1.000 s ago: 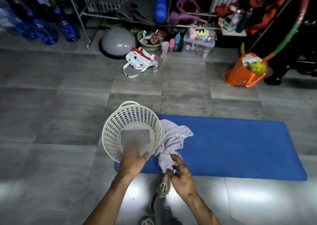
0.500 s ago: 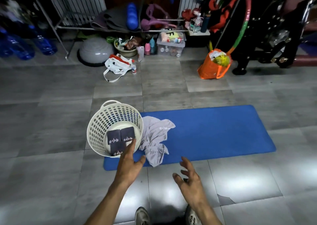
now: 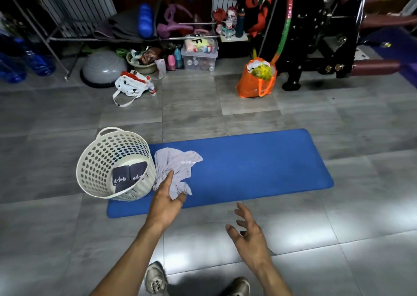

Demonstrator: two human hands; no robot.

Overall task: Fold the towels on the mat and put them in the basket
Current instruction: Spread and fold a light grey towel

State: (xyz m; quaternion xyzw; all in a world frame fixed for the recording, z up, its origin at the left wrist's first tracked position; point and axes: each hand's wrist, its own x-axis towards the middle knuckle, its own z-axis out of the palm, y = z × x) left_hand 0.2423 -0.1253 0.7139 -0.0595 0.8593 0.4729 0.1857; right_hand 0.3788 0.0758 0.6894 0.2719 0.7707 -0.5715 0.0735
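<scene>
- L hand (image 3: 168,202): fingers straight, resting on 1 crumpled grey towel (image 3: 174,168); no clear pinch.
- R hand (image 3: 249,234): spread wide, holds nothing, over floor.
- Towel on 1 blue mat (image 3: 259,167), touching 1 white basket (image 3: 102,160).
- Basket w/ 2 folded dark towels (image 3: 129,175).

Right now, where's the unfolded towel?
The crumpled pale towel lies on the blue mat's left end, against the white basket's right side, under the left hand.

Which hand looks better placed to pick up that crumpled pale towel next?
Probably the left hand: its fingers already reach onto the crumpled towel beside the basket. The right hand hovers open over bare floor.
</scene>
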